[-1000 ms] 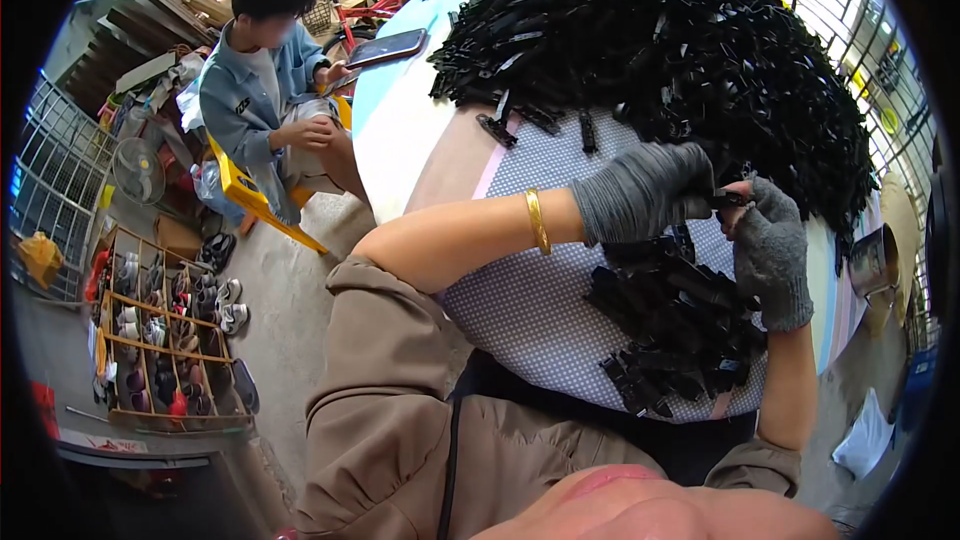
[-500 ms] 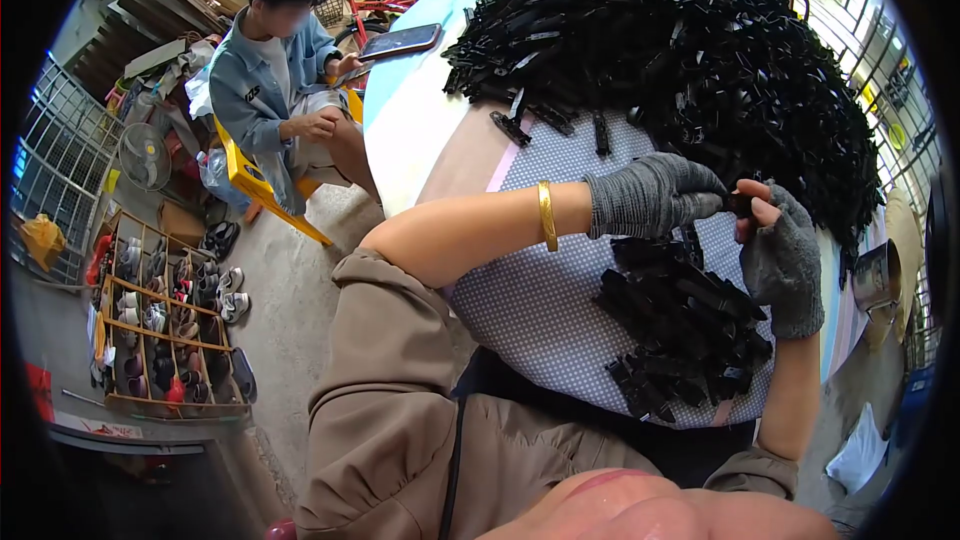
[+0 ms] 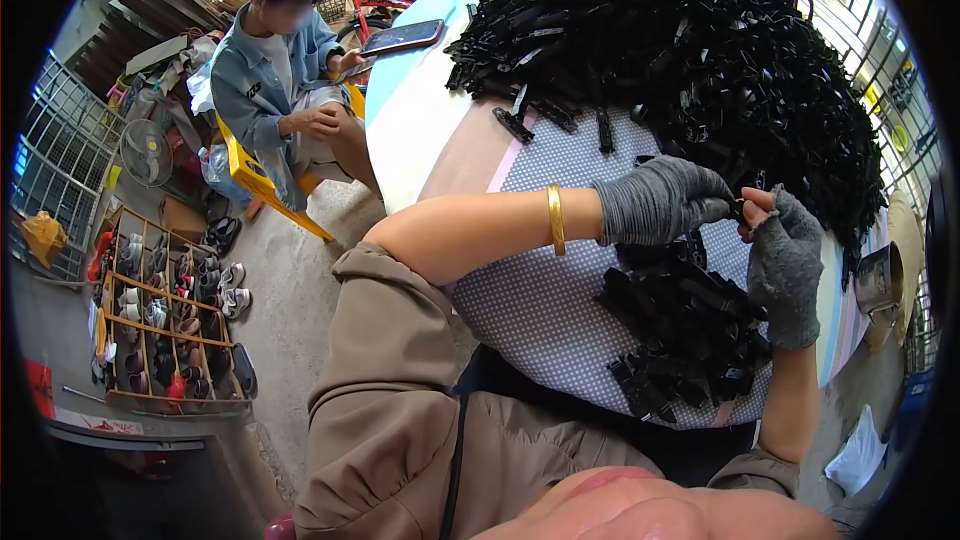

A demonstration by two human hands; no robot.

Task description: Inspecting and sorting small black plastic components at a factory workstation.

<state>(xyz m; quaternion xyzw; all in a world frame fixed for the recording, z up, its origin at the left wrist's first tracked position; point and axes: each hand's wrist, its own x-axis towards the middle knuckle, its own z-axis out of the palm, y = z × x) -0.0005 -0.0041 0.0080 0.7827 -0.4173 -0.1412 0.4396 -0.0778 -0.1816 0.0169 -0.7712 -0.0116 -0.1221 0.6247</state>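
and here are the two gloved hands, meeting over the right side of the tabletop (image 3: pixel 540 315); the left hand (image 3: pixel 665 202) comes in from the left, knuckles up, its fingers curled with the tips right up against a small dark piece (image 3: pixel 738 207), though whether they grip it or merely touch it i cannot tell; the right hand (image 3: pixel 787 258), upright on the other side, has bare thumb and forefinger closed in a pinch on that same piece; only a sliver of it peeps out between the hands, just above the cloth's dotted part, so its long axis and the way it points are hidden; just below them sits the smaller pile (image 3: pixel 690 330) of black pieces, nearest the person, lying at mixed angles; beyond, the big heap (image 3: pixel 670 50) sprawls across the far side; in front of it one loose black piece (image 3: pixel 604 130) points almost straight toward the person, while another loose piece (image 3: pixel 513 126) slants down to the right; over to the left, a seated person (image 3: pixel 285 90) in a blue shirt has one hand at a phone (image 3: pixel 403 37), its long axis rising slightly rightward
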